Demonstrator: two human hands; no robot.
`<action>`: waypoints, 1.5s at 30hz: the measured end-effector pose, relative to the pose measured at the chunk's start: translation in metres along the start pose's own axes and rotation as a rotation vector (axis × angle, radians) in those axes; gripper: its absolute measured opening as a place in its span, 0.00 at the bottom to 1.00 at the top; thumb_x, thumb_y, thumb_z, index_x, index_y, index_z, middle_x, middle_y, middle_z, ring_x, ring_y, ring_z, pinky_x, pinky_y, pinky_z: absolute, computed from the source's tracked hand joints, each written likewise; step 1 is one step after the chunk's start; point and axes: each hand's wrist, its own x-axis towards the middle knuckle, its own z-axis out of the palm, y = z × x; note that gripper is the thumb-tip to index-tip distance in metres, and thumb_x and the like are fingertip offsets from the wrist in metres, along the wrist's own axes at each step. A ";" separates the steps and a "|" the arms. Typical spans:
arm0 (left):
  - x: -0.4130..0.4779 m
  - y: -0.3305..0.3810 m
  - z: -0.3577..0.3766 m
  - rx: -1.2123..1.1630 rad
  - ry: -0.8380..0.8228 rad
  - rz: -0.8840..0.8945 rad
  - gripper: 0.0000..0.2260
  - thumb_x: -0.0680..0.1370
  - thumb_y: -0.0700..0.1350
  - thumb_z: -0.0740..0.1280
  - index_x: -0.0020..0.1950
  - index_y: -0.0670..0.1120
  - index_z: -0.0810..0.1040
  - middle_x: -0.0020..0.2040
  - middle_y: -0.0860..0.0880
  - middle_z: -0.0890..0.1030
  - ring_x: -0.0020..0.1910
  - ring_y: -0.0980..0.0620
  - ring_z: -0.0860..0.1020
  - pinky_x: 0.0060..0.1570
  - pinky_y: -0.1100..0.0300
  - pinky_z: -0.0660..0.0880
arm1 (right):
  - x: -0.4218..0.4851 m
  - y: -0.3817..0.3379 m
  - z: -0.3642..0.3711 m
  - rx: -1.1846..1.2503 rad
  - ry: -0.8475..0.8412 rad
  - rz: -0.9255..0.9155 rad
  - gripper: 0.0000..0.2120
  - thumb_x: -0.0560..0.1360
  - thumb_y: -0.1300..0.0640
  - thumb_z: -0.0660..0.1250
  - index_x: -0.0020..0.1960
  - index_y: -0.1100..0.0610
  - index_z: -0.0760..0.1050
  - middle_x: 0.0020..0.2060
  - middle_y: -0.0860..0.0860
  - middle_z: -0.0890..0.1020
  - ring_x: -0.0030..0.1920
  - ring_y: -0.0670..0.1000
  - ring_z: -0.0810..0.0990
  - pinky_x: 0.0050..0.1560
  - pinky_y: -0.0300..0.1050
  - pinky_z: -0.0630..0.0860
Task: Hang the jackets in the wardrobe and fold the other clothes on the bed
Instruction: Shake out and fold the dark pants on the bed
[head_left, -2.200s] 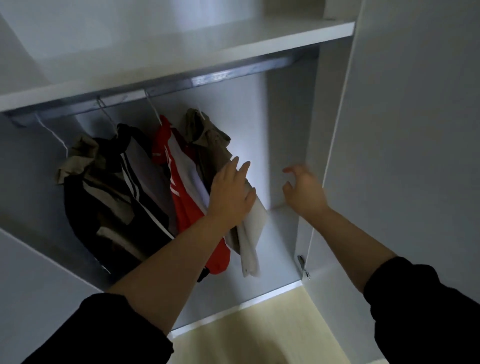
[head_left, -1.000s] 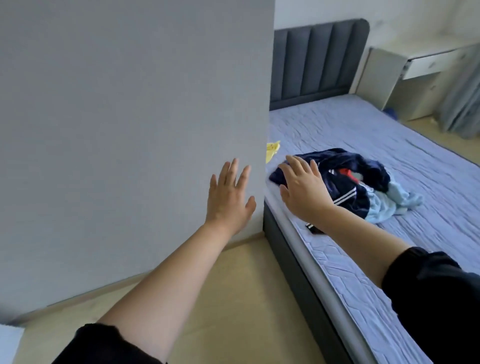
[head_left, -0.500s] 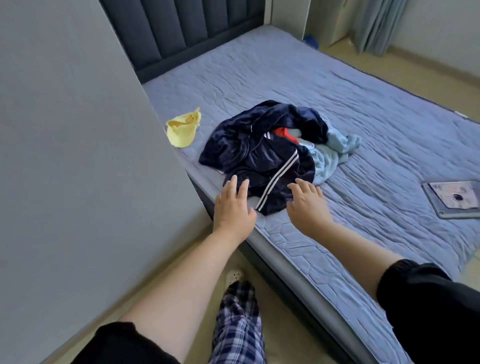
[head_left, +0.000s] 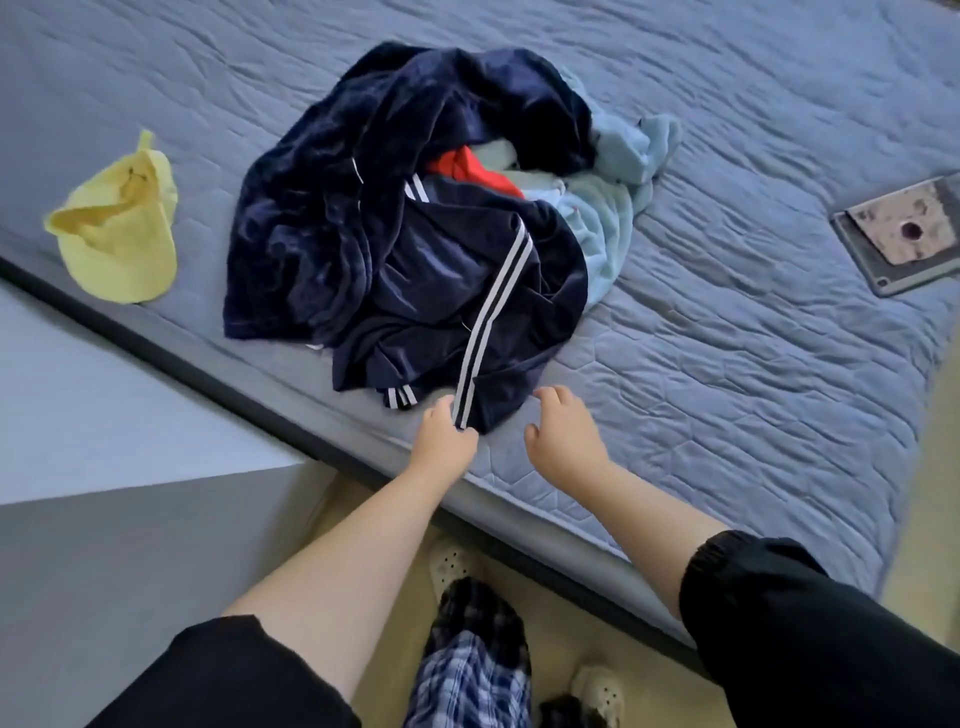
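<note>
Head view: looks down past two bare forearms onto the bed. Every place below is given from the navy striped garment.
Navy striped garment: a crumpled, dark, velvety heap with white stripes. It lies on the bed close to the near edge, with one striped hem pointing toward the person.
Inside the heap: a red garment shows in the hollow near the top of the navy folds, half buried. How far it runs underneath cannot be told.
Light blue garment: bunched against the right side of the navy striped garment, touching it and partly tucked under it.
Yellow cloth: to the left of the navy striped garment and apart from it. It is small and cupped, and lies by the bed's edge.
Tablet: far to the right of the navy striped garment, well apart, flat on the bed.
Left hand: at the near hem of the navy striped garment. Thumb and forefinger pinch the end of a white stripe.
Right hand: just right of that hem, with its fingertips close to the cloth. The fingers are loosely curled and hold nothing.
Grey panel: below and to the left of the navy striped garment, covering the bed's near corner.
Floor: nearer than the navy striped garment, below the bed's edge. On it are a plaid trouser leg and pale slippers.
</note>
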 end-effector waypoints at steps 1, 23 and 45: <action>0.017 -0.002 0.010 -0.013 -0.023 -0.011 0.21 0.77 0.38 0.61 0.71 0.43 0.65 0.69 0.44 0.69 0.64 0.45 0.71 0.57 0.59 0.66 | 0.007 0.007 0.012 -0.003 -0.018 0.012 0.20 0.78 0.58 0.59 0.68 0.62 0.65 0.65 0.58 0.70 0.64 0.58 0.69 0.64 0.49 0.67; 0.053 0.002 0.125 0.522 -0.189 0.388 0.04 0.75 0.37 0.60 0.45 0.38 0.73 0.53 0.38 0.76 0.53 0.40 0.72 0.49 0.54 0.67 | -0.038 0.148 0.101 0.359 -0.044 0.404 0.19 0.78 0.61 0.56 0.68 0.59 0.68 0.65 0.55 0.73 0.64 0.55 0.72 0.60 0.47 0.69; -0.348 0.281 0.177 0.345 -0.169 0.456 0.17 0.76 0.36 0.59 0.30 0.49 0.63 0.29 0.52 0.67 0.28 0.57 0.64 0.25 0.69 0.63 | -0.249 0.253 -0.227 0.520 -0.168 -0.455 0.52 0.66 0.70 0.74 0.78 0.50 0.45 0.75 0.54 0.58 0.74 0.52 0.59 0.71 0.47 0.62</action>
